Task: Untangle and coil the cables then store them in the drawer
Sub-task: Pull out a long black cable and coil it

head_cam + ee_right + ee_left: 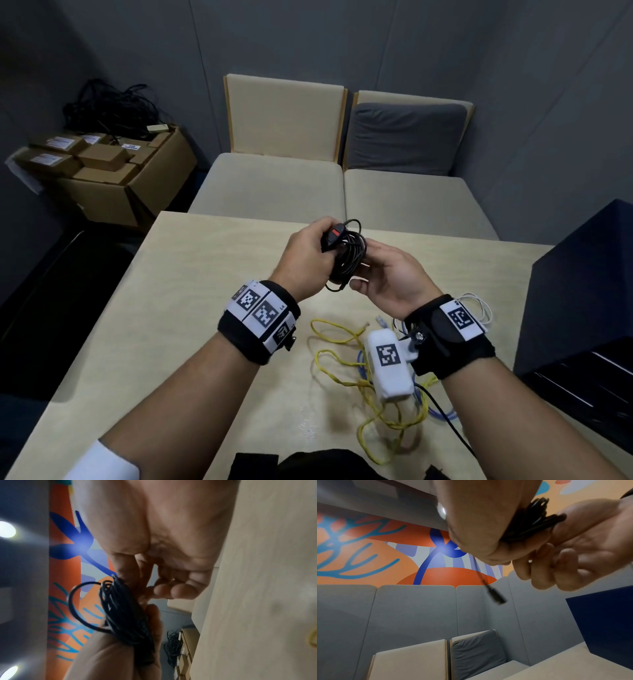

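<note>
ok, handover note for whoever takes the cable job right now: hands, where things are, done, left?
Left hand: grips the coiled black cable above the table.
Right hand: open, fingers against the coil's far side.
A black plug end hangs loose below the hands.
Done: black cable coiled, not yet stored.
Left: yellow cable, blue cable and white cable lie loose on the table near the right wrist. No open drawer is in view; the dark cabinet stands on the right.
</note>
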`<control>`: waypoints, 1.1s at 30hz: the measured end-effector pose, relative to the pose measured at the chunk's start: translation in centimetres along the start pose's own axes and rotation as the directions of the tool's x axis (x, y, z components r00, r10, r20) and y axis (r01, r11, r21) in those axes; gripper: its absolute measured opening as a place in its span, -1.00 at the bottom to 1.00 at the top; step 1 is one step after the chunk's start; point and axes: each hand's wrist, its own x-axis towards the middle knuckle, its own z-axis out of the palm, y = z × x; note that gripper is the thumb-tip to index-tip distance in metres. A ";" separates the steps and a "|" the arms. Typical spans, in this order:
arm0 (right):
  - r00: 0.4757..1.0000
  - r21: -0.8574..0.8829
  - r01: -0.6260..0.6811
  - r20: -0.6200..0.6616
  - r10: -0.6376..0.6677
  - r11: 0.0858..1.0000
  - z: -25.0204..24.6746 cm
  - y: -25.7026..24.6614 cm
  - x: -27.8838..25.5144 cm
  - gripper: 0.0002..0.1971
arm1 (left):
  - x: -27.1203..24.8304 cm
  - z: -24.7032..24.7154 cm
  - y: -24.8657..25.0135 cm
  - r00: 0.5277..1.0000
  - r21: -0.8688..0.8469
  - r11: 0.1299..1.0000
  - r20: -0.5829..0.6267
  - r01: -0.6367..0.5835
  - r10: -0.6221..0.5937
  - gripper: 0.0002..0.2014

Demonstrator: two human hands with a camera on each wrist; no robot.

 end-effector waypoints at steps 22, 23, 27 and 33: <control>0.949 -0.975 0.179 0.206 -0.238 -0.131 2.0 -1.2 -0.8 -0.80 | -0.5 0.4 0.2 0.996 0.041 0.996 0.016 0.084 -0.084 -0.62; 0.951 -0.975 0.170 0.200 -0.236 -0.142 2.0 -1.0 -0.8 -0.80 | -0.4 0.2 0.1 0.997 0.050 0.995 0.014 0.081 -0.082 -0.59; 0.969 -0.963 0.183 0.211 -0.130 -0.200 2.1 -1.1 -0.5 -0.84 | -0.3 -0.1 -0.7 0.994 0.097 0.992 0.055 0.086 -0.092 -0.56; 0.950 -0.955 0.291 0.296 -0.096 -0.065 0.7 -1.4 -0.6 -0.98 | -0.6 0.2 -1.4 0.993 0.056 0.995 0.082 0.080 -0.085 -0.65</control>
